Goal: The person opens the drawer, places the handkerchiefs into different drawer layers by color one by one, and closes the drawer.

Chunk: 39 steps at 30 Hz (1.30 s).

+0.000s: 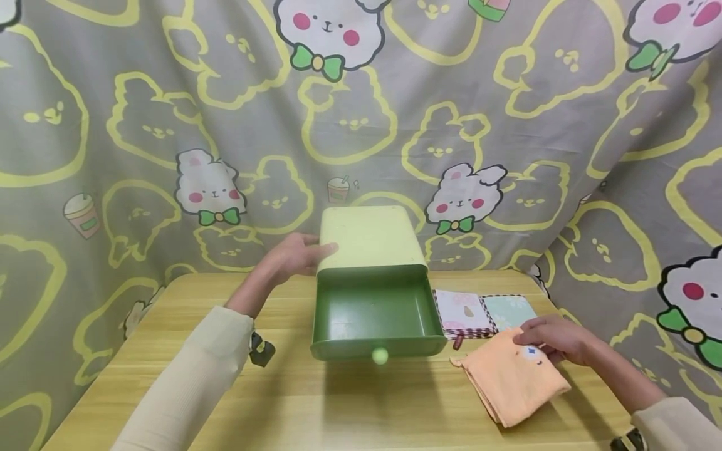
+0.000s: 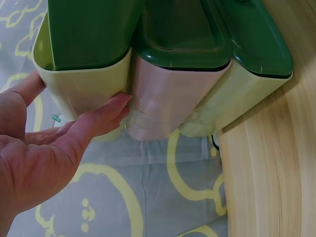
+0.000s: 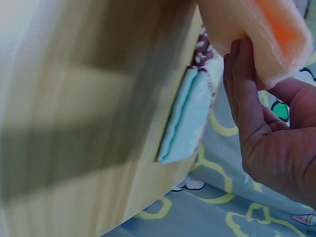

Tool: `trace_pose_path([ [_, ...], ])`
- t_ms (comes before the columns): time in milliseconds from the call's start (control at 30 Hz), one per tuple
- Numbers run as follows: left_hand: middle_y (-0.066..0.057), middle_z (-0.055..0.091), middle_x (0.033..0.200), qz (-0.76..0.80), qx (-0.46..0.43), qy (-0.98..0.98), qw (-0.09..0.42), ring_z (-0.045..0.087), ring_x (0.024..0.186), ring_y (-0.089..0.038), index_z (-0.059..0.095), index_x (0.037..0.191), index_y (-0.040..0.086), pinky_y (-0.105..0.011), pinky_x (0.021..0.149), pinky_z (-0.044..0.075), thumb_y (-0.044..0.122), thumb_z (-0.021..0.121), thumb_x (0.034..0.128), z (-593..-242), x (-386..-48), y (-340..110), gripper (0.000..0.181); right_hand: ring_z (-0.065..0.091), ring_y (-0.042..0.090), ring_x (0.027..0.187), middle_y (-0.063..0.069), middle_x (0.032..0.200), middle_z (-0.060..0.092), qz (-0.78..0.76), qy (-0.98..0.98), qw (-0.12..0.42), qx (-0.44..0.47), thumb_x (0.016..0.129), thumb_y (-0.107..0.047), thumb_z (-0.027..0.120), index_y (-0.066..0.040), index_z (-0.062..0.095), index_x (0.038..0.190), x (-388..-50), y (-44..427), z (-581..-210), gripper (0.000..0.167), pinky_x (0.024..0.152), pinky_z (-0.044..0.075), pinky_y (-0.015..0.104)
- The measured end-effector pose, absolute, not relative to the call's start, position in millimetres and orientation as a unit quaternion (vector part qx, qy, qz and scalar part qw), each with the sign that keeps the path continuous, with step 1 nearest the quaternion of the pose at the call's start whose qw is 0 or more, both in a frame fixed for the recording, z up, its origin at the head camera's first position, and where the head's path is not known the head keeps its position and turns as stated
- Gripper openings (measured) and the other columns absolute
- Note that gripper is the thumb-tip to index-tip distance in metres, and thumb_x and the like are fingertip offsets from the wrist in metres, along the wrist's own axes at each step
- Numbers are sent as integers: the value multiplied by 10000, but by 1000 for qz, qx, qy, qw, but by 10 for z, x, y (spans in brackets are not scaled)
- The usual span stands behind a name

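Note:
In the head view, a small drawer unit (image 1: 369, 237) with a pale yellow top stands with its green top drawer (image 1: 375, 307) pulled out. My left hand (image 1: 290, 257) grips the unit's upper left side, the thumb over the top edge. The left wrist view has the left hand (image 2: 54, 148) with its fingers against the pale yellow casing (image 2: 89, 89). On the right, a folded orange cloth (image 1: 510, 379) is pinched at its edge by my right hand (image 1: 555, 338). The right wrist view shows the right hand (image 3: 276, 133) holding the fluffy cloth (image 3: 237, 22), which is slightly raised.
Folded patterned cloths, one white and pink (image 1: 462, 313) and one light green (image 1: 507, 310), lie right of the unit. The left wrist view shows a pink section (image 2: 163, 94) and a green-tinted one (image 2: 247, 94) below the top one. A patterned curtain hangs behind the wooden table (image 1: 282, 401).

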State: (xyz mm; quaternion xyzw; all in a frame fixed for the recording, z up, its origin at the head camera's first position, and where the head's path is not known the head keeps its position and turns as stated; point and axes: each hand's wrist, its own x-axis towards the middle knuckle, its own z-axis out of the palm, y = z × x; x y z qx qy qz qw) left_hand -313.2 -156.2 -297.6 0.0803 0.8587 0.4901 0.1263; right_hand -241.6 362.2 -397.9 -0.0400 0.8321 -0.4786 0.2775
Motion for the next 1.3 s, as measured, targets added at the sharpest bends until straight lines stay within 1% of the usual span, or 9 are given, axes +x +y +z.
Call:
trace_pose_path([
  [100, -205, 579, 1426, 489, 82, 859, 126, 635, 1224, -354, 448, 1510, 29, -457, 1034, 555, 477, 663, 967, -2977, -3135, -1560, 736, 281, 67, 516, -71, 630, 368, -472, 841, 260, -42, 1012, -217, 604, -89, 504, 807, -2420, 3587, -3893, 262, 472, 331, 203],
  [167, -202, 579, 1426, 489, 79, 859, 126, 636, 1224, -352, 445, 1513, 34, -457, 1038, 552, 478, 668, 963, -2977, -3137, -1557, 741, 322, 70, 535, -61, 663, 398, -466, 848, 251, -37, 1008, -238, 614, 5, 586, 971, -2426, 3560, -3835, 247, 492, 379, 213],
  [233, -201, 579, 1428, 488, 79, 860, 126, 638, 1222, -352, 439, 1518, 36, -461, 1046, 546, 486, 666, 962, -2976, -3136, -1555, 750, 415, 70, 578, -37, 731, 474, -459, 855, 238, -30, 1001, -257, 626, 94, 565, 1242, -2426, 3533, -3771, 430, 531, 452, 237],
  [300, -199, 577, 1431, 487, 77, 861, 126, 640, 1220, -351, 436, 1520, 38, -465, 1053, 540, 496, 667, 958, -2974, -3134, -1552, 761, 554, 93, 678, 37, 882, 592, -456, 860, 227, -25, 999, -267, 630, 167, 408, 1423, -2426, 3506, -3707, 646, 603, 542, 285],
  [433, -198, 575, 1435, 485, 77, 863, 124, 644, 1215, -348, 433, 1522, 39, -470, 1060, 534, 512, 668, 951, -2976, -3132, -1548, 777, 700, 237, 996, 317, 1303, 581, -452, 866, 212, -22, 999, -284, 628, 223, 255, 1477, -2432, 3448, -3573, 790, 779, 630, 398],
  [533, -201, 564, 1446, 482, 78, 864, 123, 644, 1214, -350, 428, 1525, 36, -470, 1060, 534, 512, 665, 954, -2982, -3134, -1549, 779, 700, 273, 1050, 367, 1389, 518, -458, 865, 205, -26, 1003, -276, 622, 226, 231, 1485, -2447, 3402, -3482, 798, 805, 633, 416],
  [800, -218, 542, 1461, 478, 76, 866, 124, 639, 1214, -362, 423, 1523, 23, -467, 1039, 549, 507, 655, 962, -2982, -3118, -1561, 777, 739, 218, 899, 79, 1014, 722, -497, 847, 185, -26, 1012, -245, 611, 160, 387, 1433, -2495, 3272, -3243, 626, 757, 645, 408],
  [1033, -213, 558, 1452, 486, 88, 861, 121, 651, 1202, -355, 461, 1497, 15, -456, 1028, 557, 500, 661, 960, -2979, -3114, -1574, 751, 682, 127, 710, 14, 850, 687, -506, 849, 153, -23, 1007, -283, 631, 68, 537, 1220, -2528, 3177, -2993, 421, 618, 606, 324],
  [1300, -214, 544, 1466, 489, 87, 859, 120, 646, 1207, -361, 454, 1500, 11, -463, 1034, 553, 496, 670, 954, -2984, -3121, -1574, 762, 520, 85, 609, -63, 697, 535, -491, 864, 101, -34, 1008, -314, 628, 54, 568, 1206, -2568, 3061, -2730, 422, 537, 479, 269],
])
